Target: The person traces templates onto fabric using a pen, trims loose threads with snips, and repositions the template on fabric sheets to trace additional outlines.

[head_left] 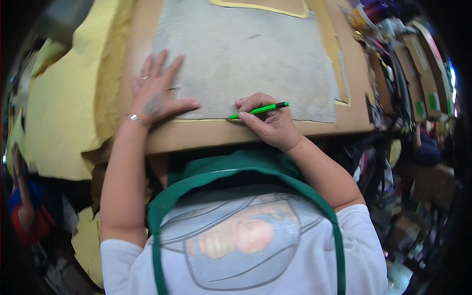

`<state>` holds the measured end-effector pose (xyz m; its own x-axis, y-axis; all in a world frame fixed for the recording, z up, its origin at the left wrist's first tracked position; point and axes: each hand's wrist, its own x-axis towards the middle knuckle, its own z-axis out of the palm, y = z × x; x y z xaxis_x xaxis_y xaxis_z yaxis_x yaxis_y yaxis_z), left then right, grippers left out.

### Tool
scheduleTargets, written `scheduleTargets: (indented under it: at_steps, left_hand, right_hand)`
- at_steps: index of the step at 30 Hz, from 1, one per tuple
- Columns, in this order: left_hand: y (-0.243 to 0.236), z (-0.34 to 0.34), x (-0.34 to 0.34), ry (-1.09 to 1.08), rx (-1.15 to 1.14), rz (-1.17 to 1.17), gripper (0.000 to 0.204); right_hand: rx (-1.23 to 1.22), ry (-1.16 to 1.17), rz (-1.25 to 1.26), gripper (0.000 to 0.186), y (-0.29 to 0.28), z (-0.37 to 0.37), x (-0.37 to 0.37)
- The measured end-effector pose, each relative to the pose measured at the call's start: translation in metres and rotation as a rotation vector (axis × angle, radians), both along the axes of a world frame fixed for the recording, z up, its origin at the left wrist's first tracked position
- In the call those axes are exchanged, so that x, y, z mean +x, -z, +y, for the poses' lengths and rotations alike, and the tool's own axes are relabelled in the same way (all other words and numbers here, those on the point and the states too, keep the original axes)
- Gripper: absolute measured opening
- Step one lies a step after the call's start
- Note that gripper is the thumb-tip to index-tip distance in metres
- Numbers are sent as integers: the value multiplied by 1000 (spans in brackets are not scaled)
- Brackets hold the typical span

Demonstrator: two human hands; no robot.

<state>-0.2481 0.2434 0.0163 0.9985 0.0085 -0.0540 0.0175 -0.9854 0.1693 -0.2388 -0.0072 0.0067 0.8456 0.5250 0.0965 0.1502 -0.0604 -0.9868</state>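
A grey, worn-looking flat panel [255, 64] lies on the tan work table [221, 132], with a thin yellow strip showing along its near edge. My left hand [158, 91] rests flat with fingers spread over the panel's left edge, a ring and a metal bracelet on it. My right hand [270, 118] is closed round a bright green pen [263, 109] with a black section near its top. Its tip points left, down at the near edge of the panel. Whether it leaves a mark is too small to tell.
Large pale yellow sheets [64, 108] hang over the table's left side. A yellow-edged piece [265, 6] lies at the panel's far end. Cardboard boxes [418, 64] and mixed items crowd the right. Another person's arm [24, 201] shows at the far left.
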Motion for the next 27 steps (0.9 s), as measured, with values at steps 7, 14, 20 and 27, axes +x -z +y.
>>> scheduleTargets:
  at_steps: [7, 14, 20, 27]
  left_hand:
    - [2, -4, 4, 13, 14, 36, 99]
    - [0, -3, 4, 8, 11, 20, 99]
    - [2, 4, 1, -27, -13, 47, 100]
    - [3, 4, 1, -10, -78, 58, 100]
  right_hand:
    - [-167, 88, 42, 6, -16, -138, 25]
    - [-196, 319, -21, 8, -42, -212, 25]
    - [-65, 211, 17, 10, -18, -89, 21]
    - [72, -61, 50, 9, 1, 57, -7]
